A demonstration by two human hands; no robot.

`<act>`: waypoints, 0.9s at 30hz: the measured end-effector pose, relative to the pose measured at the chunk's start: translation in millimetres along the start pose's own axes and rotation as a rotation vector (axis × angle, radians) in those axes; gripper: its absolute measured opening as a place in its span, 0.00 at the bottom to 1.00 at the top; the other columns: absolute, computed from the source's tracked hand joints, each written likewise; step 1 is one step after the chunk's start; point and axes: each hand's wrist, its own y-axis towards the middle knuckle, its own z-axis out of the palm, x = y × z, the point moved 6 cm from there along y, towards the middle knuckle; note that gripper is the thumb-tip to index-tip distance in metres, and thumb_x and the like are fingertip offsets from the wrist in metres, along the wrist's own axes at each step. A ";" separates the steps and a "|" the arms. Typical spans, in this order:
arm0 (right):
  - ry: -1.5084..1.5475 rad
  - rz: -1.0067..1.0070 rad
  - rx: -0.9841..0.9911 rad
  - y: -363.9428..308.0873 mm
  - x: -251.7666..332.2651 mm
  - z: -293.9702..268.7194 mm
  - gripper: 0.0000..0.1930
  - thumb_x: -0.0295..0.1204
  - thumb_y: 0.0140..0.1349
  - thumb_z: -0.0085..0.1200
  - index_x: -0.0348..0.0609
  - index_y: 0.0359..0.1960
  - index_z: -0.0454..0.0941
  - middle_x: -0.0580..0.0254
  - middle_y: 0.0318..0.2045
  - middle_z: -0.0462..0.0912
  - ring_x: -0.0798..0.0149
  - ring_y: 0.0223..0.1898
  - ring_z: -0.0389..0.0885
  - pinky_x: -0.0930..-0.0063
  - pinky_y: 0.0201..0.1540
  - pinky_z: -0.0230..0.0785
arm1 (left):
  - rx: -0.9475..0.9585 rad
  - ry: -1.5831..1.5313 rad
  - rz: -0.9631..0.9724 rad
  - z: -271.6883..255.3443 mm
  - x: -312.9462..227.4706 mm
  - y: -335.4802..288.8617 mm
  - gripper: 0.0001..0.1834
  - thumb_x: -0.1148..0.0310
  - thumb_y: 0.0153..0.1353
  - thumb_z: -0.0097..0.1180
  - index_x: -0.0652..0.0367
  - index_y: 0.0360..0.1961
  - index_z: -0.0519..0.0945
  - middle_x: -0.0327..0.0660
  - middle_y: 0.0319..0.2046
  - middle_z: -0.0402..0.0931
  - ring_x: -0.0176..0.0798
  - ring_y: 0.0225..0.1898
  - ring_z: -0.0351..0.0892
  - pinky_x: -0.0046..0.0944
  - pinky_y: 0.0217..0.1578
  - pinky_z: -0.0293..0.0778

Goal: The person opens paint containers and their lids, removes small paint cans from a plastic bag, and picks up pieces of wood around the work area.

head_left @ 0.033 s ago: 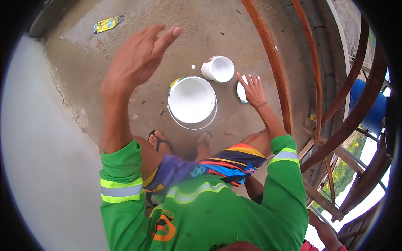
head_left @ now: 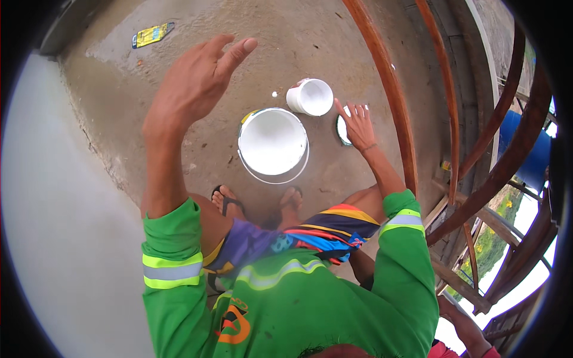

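Note:
My left hand [head_left: 200, 74] is raised above the floor on the left, thumb stretched out and nothing seen in it; some of its fingers are hidden. My right hand [head_left: 360, 127], fingers spread, is over a round white thing with a dark green rim [head_left: 342, 132], perhaps a lid; the hand covers part of it, and I cannot tell if they touch. Between my hands a large white bucket [head_left: 273, 142] with a wire handle stands in front of my feet. Just beyond it a smaller white bucket [head_left: 314, 97] is tilted toward me. Both look white inside.
A yellow and dark flat packet [head_left: 153, 35] lies on the wet concrete floor [head_left: 256, 53] at the far left. A pale wall [head_left: 65, 209] runs along my left. Curved brown wooden bars [head_left: 388, 77] rise at my right, with a blue barrel [head_left: 528, 149] beyond. Another person's arm [head_left: 468, 331] shows lower right.
Both my hands and the buckets stay as they were. The other person's arm at the lower right has shifted slightly to the right.

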 end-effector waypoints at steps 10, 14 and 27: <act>0.065 0.127 0.122 -10.5 12.2 44.7 0.40 0.24 0.62 0.46 0.59 0.75 0.45 0.48 0.66 0.63 0.46 0.62 0.68 0.47 0.70 0.51 | 0.009 0.016 -0.082 7.6 7.3 5.1 0.41 0.33 0.68 0.35 0.61 0.61 0.73 0.51 0.60 0.73 0.53 0.61 0.71 0.44 0.62 0.64; 0.590 0.450 0.021 -27.3 -11.2 29.2 0.38 0.24 0.57 0.50 0.59 0.72 0.57 0.48 0.65 0.66 0.47 0.64 0.66 0.51 0.69 0.52 | 0.027 0.008 -0.110 9.0 4.2 4.6 0.41 0.33 0.67 0.36 0.60 0.61 0.73 0.51 0.60 0.72 0.53 0.61 0.71 0.44 0.61 0.64; 1.880 0.583 0.033 6.2 1.1 37.3 0.39 0.18 0.55 0.39 0.53 0.73 0.58 0.65 0.39 0.72 0.68 0.42 0.70 0.70 0.53 0.65 | 0.037 -0.015 -0.077 6.8 1.0 3.3 0.40 0.35 0.68 0.36 0.63 0.60 0.73 0.54 0.58 0.73 0.55 0.60 0.71 0.45 0.60 0.64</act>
